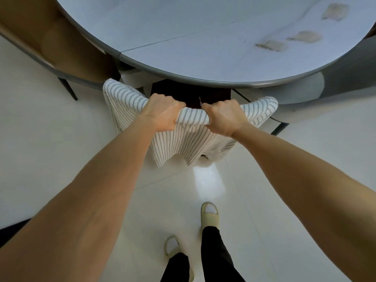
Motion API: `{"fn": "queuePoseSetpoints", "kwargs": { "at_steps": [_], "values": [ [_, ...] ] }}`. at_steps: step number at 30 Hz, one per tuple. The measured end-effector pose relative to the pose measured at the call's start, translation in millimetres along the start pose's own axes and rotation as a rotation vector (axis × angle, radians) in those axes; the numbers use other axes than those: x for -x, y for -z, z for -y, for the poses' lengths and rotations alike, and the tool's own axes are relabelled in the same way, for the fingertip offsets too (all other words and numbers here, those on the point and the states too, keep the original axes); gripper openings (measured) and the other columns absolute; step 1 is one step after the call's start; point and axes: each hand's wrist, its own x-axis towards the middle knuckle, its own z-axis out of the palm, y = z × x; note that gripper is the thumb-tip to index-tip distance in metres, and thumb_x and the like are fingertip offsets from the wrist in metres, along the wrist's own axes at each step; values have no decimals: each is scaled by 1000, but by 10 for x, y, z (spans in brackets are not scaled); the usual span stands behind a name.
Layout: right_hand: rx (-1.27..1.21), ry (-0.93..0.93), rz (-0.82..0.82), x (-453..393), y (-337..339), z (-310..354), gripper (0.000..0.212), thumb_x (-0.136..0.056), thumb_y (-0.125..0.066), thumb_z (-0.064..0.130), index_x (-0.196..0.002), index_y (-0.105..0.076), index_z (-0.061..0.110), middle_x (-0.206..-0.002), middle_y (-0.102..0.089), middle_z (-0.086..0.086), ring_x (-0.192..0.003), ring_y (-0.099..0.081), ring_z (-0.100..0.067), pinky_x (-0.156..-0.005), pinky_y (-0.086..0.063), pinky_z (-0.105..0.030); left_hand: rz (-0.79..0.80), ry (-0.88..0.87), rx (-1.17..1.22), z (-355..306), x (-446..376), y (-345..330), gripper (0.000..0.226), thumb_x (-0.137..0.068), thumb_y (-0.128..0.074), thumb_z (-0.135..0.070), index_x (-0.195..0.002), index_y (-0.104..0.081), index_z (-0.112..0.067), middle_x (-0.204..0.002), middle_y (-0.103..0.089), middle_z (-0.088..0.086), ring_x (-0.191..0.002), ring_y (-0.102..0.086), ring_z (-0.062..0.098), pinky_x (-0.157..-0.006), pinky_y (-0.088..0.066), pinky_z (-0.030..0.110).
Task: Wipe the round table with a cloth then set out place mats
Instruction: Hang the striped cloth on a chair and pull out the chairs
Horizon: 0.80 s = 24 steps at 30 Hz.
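I have both fists, left hand [161, 112] and right hand [222, 116], clenched on the white grey-striped cloth [183, 139], bunched before the round grey table [183, 76]; it hangs soft, light, best gripped gathered

A white, grey-striped cloth [183, 139] hangs bunched in midair just short of the round, pale table [183, 37], which shows brownish smears.

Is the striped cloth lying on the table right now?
No. The striped cloth hangs in the air in front of the table, bunched in the grip of the left hand and right hand.
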Motion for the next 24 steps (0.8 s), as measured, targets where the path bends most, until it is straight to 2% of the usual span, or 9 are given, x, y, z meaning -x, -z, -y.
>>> {"fn": "queuePoseSetpoints", "kwargs": {
  "at_steps": [3, 12, 14, 15, 16, 18, 19, 22, 24],
  "values": [
    [-16, 3, 27, -43, -22, -67, 16, -87, -57, 32, -84, -46, 21, -67, -59, 2, -59, -55, -22, -54, -35, -30, 4, -5, 17, -10, -58, -31, 22, -81, -60, -25, -102, -56, -23, -86, -61, 0, -82, -61, 23, -62, -32, 32],
    [-59, -109, -41, 59, -63, 4, 9, -85, -60, 25, -86, -54, 18, -71, -60, 0, -65, -57, -24, -57, -34, -31, -16, 55, 33, -123, -51, -96, 15, -84, -59, -21, -99, -57, -19, -91, -63, 1, -85, -60, 21, -62, -36, 33],
    [-92, -171, -58, 118, -58, 58, 21, -84, -67, 28, -99, -58, 16, -85, -63, -4, -82, -59, -26, -70, -40, -34, -22, 123, 79, -155, 27, -162, 27, -86, -63, -27, -110, -56, -16, -107, -61, 6, -99, -56, 23, -77, -43, 36],
    [-123, -220, -18, 154, -38, 100, 35, -83, -69, 32, -111, -56, 16, -97, -62, -5, -95, -57, -27, -86, -41, -39, -15, 173, 113, -158, 97, -201, 46, -84, -67, -35, -123, -52, -17, -123, -55, 10, -115, -49, 25, -95, -38, 39],
    [-166, -278, 44, 198, -34, 145, 50, -82, -70, 37, -123, -51, 17, -110, -59, -6, -110, -53, -27, -103, -34, -42, 6, 237, 173, -170, 187, -223, 69, -80, -71, -43, -137, -42, -19, -142, -41, 13, -132, -35, 28, -110, -25, 43],
    [-315, -413, 33, 324, 5, 285, 71, -79, -71, 42, -138, -40, 18, -134, -47, -8, -131, -38, -27, -118, -16, -46, -21, 413, 417, -219, 399, -213, 98, -76, -73, -49, -152, -17, -23, -159, -7, 12, -147, -2, 30, -118, -1, 47],
    [-442, -505, -54, 395, 45, 366, 76, -79, -72, 41, -142, -37, 17, -141, -41, -10, -137, -32, -27, -118, -15, -47, -66, 539, 604, -254, 501, -192, 103, -77, -74, -47, -154, -9, -24, -160, 3, 10, -147, 4, 30, -118, 0, 47],
    [-958, -928, -384, 508, 233, 553, 85, -81, -74, 34, -147, -27, 7, -151, -29, -14, -141, -26, -28, -118, -23, -43, -177, 985, 1277, -268, 694, -81, 110, -79, -74, -44, -154, 4, -23, -160, 5, 10, -147, -6, 32, -118, -15, 50],
    [-1346, -1270, -424, 426, 386, 583, 97, -81, -74, 36, -151, -13, 7, -156, -21, -13, -143, -23, -29, -117, -24, -44, -199, 1205, 1615, -176, 667, 8, 116, -75, -76, -48, -154, 5, -22, -159, -8, 12, -143, -20, 36, -114, -27, 54]
  ]
}}
